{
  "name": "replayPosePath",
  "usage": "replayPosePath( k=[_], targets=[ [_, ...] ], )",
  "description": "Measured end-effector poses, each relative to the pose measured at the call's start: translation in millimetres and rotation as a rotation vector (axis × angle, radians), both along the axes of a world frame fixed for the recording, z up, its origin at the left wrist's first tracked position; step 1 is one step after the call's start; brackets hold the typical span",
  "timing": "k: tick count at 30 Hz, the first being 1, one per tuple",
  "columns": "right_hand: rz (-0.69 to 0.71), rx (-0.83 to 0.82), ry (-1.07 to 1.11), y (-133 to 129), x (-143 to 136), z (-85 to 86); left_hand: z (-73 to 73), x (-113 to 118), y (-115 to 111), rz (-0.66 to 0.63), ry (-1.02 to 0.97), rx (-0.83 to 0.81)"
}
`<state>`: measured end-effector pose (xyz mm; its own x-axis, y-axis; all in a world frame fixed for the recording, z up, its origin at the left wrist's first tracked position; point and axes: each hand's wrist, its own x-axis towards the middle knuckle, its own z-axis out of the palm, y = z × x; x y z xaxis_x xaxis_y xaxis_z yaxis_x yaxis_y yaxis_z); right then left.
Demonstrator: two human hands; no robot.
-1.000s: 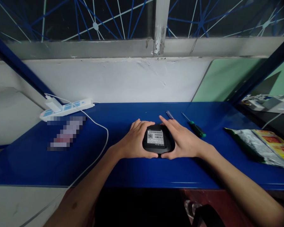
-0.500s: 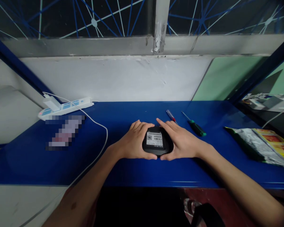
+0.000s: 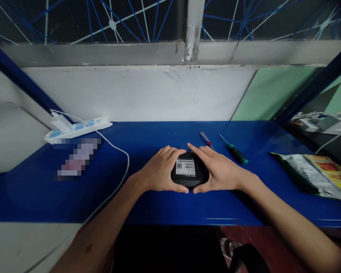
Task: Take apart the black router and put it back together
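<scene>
A small black device [image 3: 199, 175], rounded in outline, has a white label with a square code and print facing up. My left hand [image 3: 161, 170] wraps round its left side, thumb along the near edge and fingers at the far edge. From the other side my right hand [image 3: 216, 170] grips it the same way, its index finger stretched across the far corner. Both thumb tips almost meet in front. Just beyond my right hand lie a screwdriver with a clear and red handle [image 3: 205, 137] and one with a green and black handle [image 3: 238, 154].
On the left of the blue table [image 3: 159, 210] are a white power strip [image 3: 82, 128] with a plugged-in charger, a pixelated flat item [image 3: 78, 161] and a white cable [image 3: 126, 167]. A shiny yellow and silver packet [image 3: 315, 172] lies at the right. A white wall stands behind.
Almost nothing differs. Both hands keep their hold on the black device, and the view has shifted very slightly.
</scene>
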<state>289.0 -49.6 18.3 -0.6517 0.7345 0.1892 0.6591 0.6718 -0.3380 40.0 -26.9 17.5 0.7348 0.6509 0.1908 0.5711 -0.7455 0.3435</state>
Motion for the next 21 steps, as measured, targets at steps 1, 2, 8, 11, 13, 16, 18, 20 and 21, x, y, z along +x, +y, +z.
replayPosePath(
  k=[1,2,8,11,13,16,18,20,21],
  targets=[
    [0.001,-0.002,0.004,0.2,0.3,-0.4,-0.1,-0.1,0.3,-0.002,-0.001,0.005],
    [0.002,-0.004,0.008,0.4,0.6,-0.9,-0.1,0.0,0.5,-0.002,-0.001,0.009],
    [0.001,-0.027,0.008,0.9,1.6,-1.8,1.1,0.7,-0.2,-0.005,-0.003,0.011],
    [0.0,-0.035,0.011,0.7,1.4,-1.1,2.3,0.2,-0.5,-0.014,0.001,0.007],
    [-0.006,-0.044,0.012,0.5,1.4,-0.4,3.9,-0.7,-0.5,-0.019,0.005,-0.003],
    [-0.015,-0.06,0.011,0.1,2.0,0.3,7.8,-2.6,-0.6,-0.017,0.018,-0.03],
    [-0.017,-0.06,0.012,-0.1,2.8,0.1,10.6,-4.1,-0.8,-0.008,0.027,-0.055],
    [-0.017,-0.049,0.015,-0.4,3.4,-0.5,12.7,-5.3,-1.0,0.004,0.034,-0.077],
    [-0.016,-0.045,0.015,-0.5,3.5,-0.8,13.4,-5.8,-1.2,0.01,0.035,-0.085]
  ],
)
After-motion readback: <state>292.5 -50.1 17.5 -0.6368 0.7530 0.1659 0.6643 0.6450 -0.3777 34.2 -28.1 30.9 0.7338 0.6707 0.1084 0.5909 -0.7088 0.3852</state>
